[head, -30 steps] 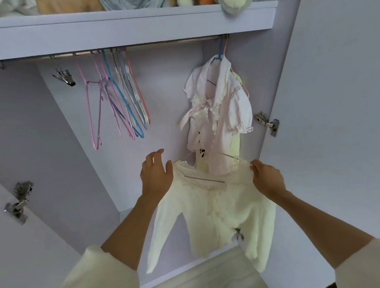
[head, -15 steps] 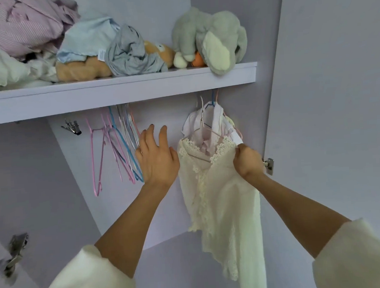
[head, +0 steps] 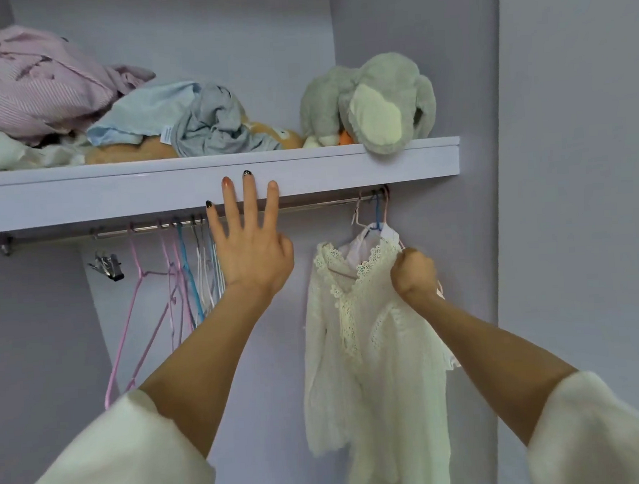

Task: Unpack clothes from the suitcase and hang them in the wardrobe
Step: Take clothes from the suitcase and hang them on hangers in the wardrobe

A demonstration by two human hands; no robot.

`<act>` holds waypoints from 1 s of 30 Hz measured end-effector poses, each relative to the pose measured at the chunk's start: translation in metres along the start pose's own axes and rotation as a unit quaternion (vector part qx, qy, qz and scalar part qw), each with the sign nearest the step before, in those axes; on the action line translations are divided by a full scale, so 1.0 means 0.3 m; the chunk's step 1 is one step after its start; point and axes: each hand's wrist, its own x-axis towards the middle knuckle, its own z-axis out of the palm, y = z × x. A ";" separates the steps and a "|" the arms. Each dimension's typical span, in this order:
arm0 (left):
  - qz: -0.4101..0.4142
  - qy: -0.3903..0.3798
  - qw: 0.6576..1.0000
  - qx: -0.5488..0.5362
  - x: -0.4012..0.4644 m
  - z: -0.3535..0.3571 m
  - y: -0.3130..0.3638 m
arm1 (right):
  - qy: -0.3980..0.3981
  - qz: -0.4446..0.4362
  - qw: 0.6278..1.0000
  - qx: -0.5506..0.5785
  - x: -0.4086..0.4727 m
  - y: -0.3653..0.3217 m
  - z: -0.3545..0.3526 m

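A cream lace top (head: 368, 336) hangs on a hanger at the right end of the metal rail (head: 308, 206), in front of a pale pink and white garment (head: 366, 239) that is mostly hidden. My right hand (head: 413, 273) grips the lace top's right shoulder together with the hanger. My left hand (head: 249, 242) is raised with straight, spread fingers in front of the shelf edge (head: 343, 169), holding nothing. The suitcase is out of sight.
Several empty pink, blue and white hangers (head: 185, 272) hang at the rail's left, beside a metal clip (head: 106, 262). On the shelf lie crumpled clothes (head: 39, 87) and a grey plush elephant (head: 373, 100). The wardrobe's side wall (head: 450, 84) stands close to the right.
The lace top has gone up from chest height to the rail's right end. My left hand let go of it and rose with fingers spread. The view tilted upward.
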 end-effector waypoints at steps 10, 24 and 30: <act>-0.005 0.063 0.998 0.029 0.021 0.108 -0.014 | -0.024 0.081 0.996 0.008 0.105 0.148 0.114; -0.019 -0.130 0.986 -0.102 -0.158 -0.139 -0.020 | -0.128 -0.037 0.986 -0.095 -0.261 0.089 -0.104; -0.039 -0.266 0.953 -0.140 -0.496 -0.299 -0.080 | -0.232 -0.093 0.967 -0.038 -0.630 0.042 -0.143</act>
